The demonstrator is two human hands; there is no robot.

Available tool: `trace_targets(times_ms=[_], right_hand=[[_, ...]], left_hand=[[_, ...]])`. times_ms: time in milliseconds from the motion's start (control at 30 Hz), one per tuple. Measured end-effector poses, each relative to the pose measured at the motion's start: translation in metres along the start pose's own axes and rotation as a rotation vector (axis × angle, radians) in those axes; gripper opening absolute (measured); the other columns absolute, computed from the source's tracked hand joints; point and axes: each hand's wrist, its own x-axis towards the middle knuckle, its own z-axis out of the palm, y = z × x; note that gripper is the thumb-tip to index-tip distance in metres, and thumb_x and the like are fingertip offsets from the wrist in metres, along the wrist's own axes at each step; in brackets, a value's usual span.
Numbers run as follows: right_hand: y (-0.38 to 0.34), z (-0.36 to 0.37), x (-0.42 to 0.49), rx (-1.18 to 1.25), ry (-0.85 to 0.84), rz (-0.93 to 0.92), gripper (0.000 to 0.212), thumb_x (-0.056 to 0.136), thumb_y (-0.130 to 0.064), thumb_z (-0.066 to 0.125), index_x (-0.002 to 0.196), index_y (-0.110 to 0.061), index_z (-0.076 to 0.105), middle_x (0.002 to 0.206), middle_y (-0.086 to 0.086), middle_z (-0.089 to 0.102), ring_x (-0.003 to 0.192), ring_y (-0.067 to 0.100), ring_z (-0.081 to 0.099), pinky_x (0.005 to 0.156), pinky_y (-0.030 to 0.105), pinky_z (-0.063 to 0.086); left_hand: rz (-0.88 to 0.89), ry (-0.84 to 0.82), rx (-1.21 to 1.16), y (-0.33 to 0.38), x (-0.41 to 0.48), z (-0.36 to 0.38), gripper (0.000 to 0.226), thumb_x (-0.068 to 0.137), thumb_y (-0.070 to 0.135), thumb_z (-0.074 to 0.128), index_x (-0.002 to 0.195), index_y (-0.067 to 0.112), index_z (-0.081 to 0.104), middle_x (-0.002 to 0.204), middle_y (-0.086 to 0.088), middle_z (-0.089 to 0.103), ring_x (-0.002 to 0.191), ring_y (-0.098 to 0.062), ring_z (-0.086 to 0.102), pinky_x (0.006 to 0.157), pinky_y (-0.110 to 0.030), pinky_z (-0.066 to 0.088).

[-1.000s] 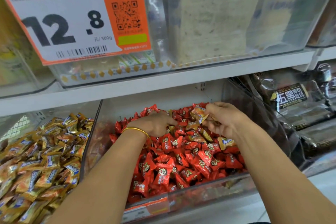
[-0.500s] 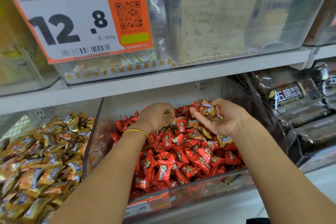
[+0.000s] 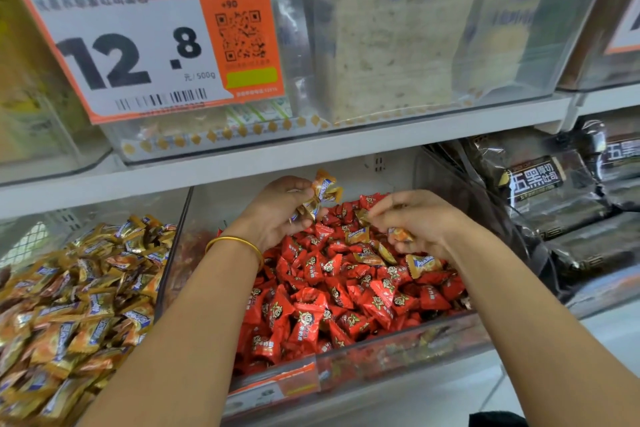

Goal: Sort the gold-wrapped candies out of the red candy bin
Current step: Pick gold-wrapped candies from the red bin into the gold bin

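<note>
A clear bin [image 3: 398, 343] on the lower shelf holds a heap of red-wrapped candies [image 3: 332, 295] with a few gold-wrapped candies [image 3: 420, 263] mixed in at the back right. My left hand [image 3: 277, 211], with a gold bangle on the wrist, is raised over the back of the bin and grips a small bunch of gold candies [image 3: 320, 196]. My right hand [image 3: 419, 218] hovers over the heap with curled fingers and pinches gold candies [image 3: 400, 234], one at the fingertips near the middle.
Left of the red bin, a second clear bin [image 3: 175, 253] is full of gold-wrapped candies [image 3: 76, 305]. Black packaged goods [image 3: 568, 204] fill the bin to the right. The white shelf edge [image 3: 311, 156] and an orange price tag [image 3: 145, 35] hang just above my hands.
My left hand has lifted off the red heap and now holds a bunch of gold candies. My right hand has turned palm down and lowered toward the heap.
</note>
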Motion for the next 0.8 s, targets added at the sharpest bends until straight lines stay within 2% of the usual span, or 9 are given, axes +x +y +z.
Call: trace_targets(times_ms=[100,200,267,333,467,533,600,700,800], right_hand=[[0.001,0.006,-0.002,-0.349,-0.060,-0.045,0.012,0.079,-0.016,0.074,0.090,-0.019,0.072,0.103,-0.002,0.065,0.076,0.014,0.063,0.046,0.018,0.049],[-0.001,0.013,-0.003,-0.618,-0.092,-0.080,0.023,0.079,-0.021,0.075,0.101,-0.018,0.070,0.137,-0.003,0.048,0.077,0.012,0.061,0.046,0.018,0.049],[-0.002,0.014,-0.003,-0.713,-0.114,-0.069,0.032,0.079,-0.024,0.075,0.108,-0.018,0.067,0.145,-0.002,0.040,0.093,0.016,0.060,0.051,0.020,0.051],[-0.002,0.014,-0.004,-0.751,-0.126,-0.050,0.037,0.078,-0.027,0.075,0.111,-0.018,0.062,0.139,0.003,0.044,0.099,0.022,0.061,0.057,0.023,0.055],[-0.002,0.013,-0.007,-0.764,-0.085,-0.029,0.038,0.078,-0.026,0.076,0.110,-0.015,0.057,0.133,0.008,0.046,0.082,0.021,0.064,0.065,0.028,0.058],[-0.002,0.012,-0.008,-0.741,-0.052,-0.018,0.042,0.078,-0.023,0.076,0.114,-0.015,0.057,0.138,0.007,0.042,0.074,0.017,0.061,0.060,0.025,0.056],[-0.002,0.010,-0.006,-0.698,-0.013,-0.009,0.047,0.076,-0.020,0.077,0.118,-0.015,0.057,0.138,0.008,0.040,0.077,0.020,0.062,0.058,0.025,0.056],[-0.002,0.003,-0.003,-0.612,0.052,-0.022,0.042,0.075,-0.012,0.078,0.113,-0.015,0.060,0.121,0.008,0.049,0.075,0.019,0.062,0.050,0.022,0.052],[0.001,0.000,-0.002,-0.701,0.073,0.006,0.029,0.079,-0.007,0.073,0.102,-0.018,0.059,0.111,0.002,0.046,0.074,0.016,0.059,0.045,0.021,0.049]], left_hand=[[-0.048,-0.024,-0.076,0.002,-0.003,0.001,0.013,0.094,0.007,0.051,0.086,0.016,0.054,0.090,-0.008,0.064,0.059,-0.015,0.068,0.051,-0.021,0.054],[-0.075,-0.013,-0.091,0.002,-0.002,0.001,0.014,0.094,0.006,0.050,0.084,0.013,0.054,0.088,-0.007,0.061,0.065,-0.018,0.066,0.053,-0.024,0.056],[-0.101,0.001,-0.094,0.002,-0.002,0.001,0.013,0.095,0.005,0.049,0.084,0.012,0.054,0.088,-0.009,0.059,0.069,-0.020,0.064,0.049,-0.023,0.055],[-0.123,0.007,-0.087,0.002,-0.001,0.000,0.013,0.096,0.006,0.047,0.085,0.011,0.052,0.087,-0.012,0.060,0.070,-0.020,0.062,0.046,-0.021,0.053],[-0.157,-0.010,-0.109,0.003,-0.001,0.000,0.013,0.097,0.009,0.044,0.086,0.009,0.051,0.082,-0.014,0.062,0.068,-0.019,0.057,0.044,-0.021,0.051],[-0.189,-0.016,-0.175,0.004,-0.002,0.001,0.014,0.098,0.010,0.043,0.088,0.008,0.052,0.081,-0.014,0.061,0.065,-0.017,0.053,0.044,-0.020,0.050],[-0.217,-0.010,-0.241,0.004,-0.002,0.001,0.015,0.099,0.012,0.042,0.089,0.007,0.053,0.079,-0.014,0.060,0.062,-0.015,0.050,0.044,-0.018,0.050],[-0.226,-0.010,-0.288,0.005,-0.003,0.002,0.013,0.097,0.013,0.046,0.093,0.007,0.056,0.079,-0.015,0.061,0.062,-0.015,0.051,0.045,-0.018,0.050],[-0.223,-0.044,-0.320,0.005,-0.004,0.003,0.011,0.096,0.012,0.048,0.099,0.006,0.056,0.085,-0.016,0.063,0.070,-0.016,0.058,0.048,-0.018,0.052]])
